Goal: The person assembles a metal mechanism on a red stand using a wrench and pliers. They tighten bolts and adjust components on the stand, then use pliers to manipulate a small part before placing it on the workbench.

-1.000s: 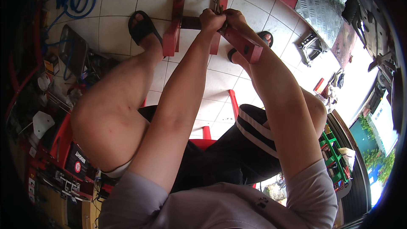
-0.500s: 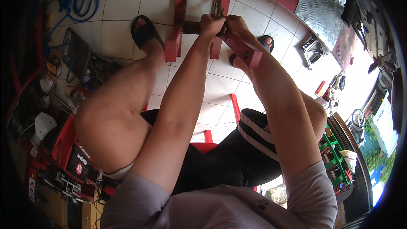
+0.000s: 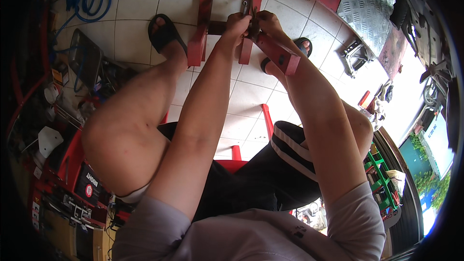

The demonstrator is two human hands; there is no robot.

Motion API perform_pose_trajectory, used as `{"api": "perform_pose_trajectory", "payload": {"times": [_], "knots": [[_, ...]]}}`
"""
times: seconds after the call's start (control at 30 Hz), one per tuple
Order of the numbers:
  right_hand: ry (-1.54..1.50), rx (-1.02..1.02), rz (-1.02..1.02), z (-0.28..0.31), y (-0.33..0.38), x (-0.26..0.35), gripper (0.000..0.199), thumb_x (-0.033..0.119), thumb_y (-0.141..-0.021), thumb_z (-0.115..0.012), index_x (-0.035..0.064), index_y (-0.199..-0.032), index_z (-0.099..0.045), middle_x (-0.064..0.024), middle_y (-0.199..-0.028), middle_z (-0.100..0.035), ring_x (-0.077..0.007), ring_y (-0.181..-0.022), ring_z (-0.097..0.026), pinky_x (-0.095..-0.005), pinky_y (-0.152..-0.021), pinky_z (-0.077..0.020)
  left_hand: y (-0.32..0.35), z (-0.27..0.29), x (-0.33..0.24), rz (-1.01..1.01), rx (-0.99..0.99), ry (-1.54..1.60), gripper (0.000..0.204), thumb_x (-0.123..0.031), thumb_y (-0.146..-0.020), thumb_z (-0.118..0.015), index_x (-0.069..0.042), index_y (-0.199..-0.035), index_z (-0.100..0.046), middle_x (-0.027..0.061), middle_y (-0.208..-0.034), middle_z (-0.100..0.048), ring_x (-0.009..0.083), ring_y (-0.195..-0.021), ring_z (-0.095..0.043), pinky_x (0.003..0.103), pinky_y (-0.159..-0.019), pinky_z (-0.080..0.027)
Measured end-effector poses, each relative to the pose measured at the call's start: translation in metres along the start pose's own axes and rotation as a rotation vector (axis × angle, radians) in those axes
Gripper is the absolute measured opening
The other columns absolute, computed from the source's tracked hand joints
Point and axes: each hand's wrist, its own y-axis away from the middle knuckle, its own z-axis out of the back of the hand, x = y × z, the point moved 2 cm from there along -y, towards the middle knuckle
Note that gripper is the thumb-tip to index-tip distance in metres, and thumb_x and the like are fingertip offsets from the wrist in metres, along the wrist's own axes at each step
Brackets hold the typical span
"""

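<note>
A red metal frame (image 3: pixel 196 50) with a thin wire-like bar at its far end stands on the floor between my feet. My left hand (image 3: pixel 238 24) is closed at its middle, beside a slim metal piece with a rounded end (image 3: pixel 245 5) that sticks up past the fingers. Right beside it, my right hand (image 3: pixel 268 22) has its fingers curled against a dark metal part (image 3: pixel 253 28). A red beam (image 3: pixel 278 54) slants from there under my right forearm. What lies inside both grips is hidden by the fingers.
A coiled blue hose (image 3: pixel 94 2) and a dark tray (image 3: pixel 85 58) lie at the left. At the right are a black metal bracket (image 3: pixel 355 57), a tread plate (image 3: pixel 362 14) and a green rack (image 3: pixel 379 174). Below me is a red stool (image 3: pixel 232 165).
My left hand has shifted slightly left, and the fingers of my right hand have changed their curl. The red frame sits slightly higher in the picture.
</note>
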Motion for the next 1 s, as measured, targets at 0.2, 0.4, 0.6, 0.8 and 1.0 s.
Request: {"api": "perform_pose_trajectory", "payload": {"times": [0.2,0.4,0.6,0.8,1.0], "knots": [[0.014,-0.022,0.028,0.000,0.001,0.000,0.028,0.011,-0.079,-0.061,0.0012,-0.104,-0.063,-0.0090,-0.092,-0.067,-0.0160,-0.085,-0.063,-0.0290,-0.076,-0.0496,-0.010,0.004,0.010,0.039,0.129,0.122,0.012,-0.012,-0.090,-0.047,-0.008,-0.085,-0.057,-0.0010,-0.066,-0.052,0.0056,-0.046,-0.038,0.023,-0.040,-0.026],[0.105,-0.105,0.121,0.005,0.010,0.013,0.030,0.015,-0.078,-0.066,0.0016,-0.105,-0.063,-0.0093,-0.093,-0.068,-0.0158,-0.084,-0.064,-0.0294,-0.076,-0.0502,-0.011,-0.001,0.008,0.015,0.097,0.124,0.015,-0.021,-0.088,-0.056,-0.007,-0.084,-0.059,0.0005,-0.068,-0.058,0.0066,-0.045,-0.041,0.023,-0.040,-0.029],[-0.413,-0.083,-0.028,0.004,0.028,0.029,0.032,0.012,-0.080,-0.064,-0.0031,-0.108,-0.063,-0.0112,-0.092,-0.067,-0.0184,-0.083,-0.062,-0.0300,-0.074,-0.0510,-0.013,0.000,0.004,0.016,0.116,0.064,0.022,-0.029,-0.084,-0.064,-0.007,-0.080,-0.061,0.0013,-0.062,-0.059,0.0071,-0.044,-0.044,0.023,-0.040,-0.032],[-0.367,-0.002,-0.071,0.010,0.018,0.020,0.030,0.012,-0.081,-0.063,-0.0064,-0.105,-0.064,-0.0127,-0.088,-0.066,-0.0171,-0.077,-0.060,-0.0302,-0.070,-0.0502,-0.011,-0.003,0.003,-0.028,0.010,0.003,0.018,-0.025,-0.084,-0.064,-0.007,-0.081,-0.062,0.0044,-0.066,-0.062,0.0089,-0.045,-0.046,0.025,-0.041,-0.037],[-0.309,-0.033,-0.062,0.012,0.011,0.017,0.030,0.011,-0.078,-0.061,-0.0052,-0.102,-0.066,-0.0105,-0.082,-0.066,-0.0157,-0.072,-0.059,-0.0301,-0.067,-0.0487,-0.007,-0.004,0.005,-0.061,0.020,0.087,0.014,-0.010,-0.080,-0.062,-0.004,-0.092,-0.064,0.0046,-0.075,-0.064,0.0128,-0.058,-0.060,0.026,-0.050,-0.045]]}}
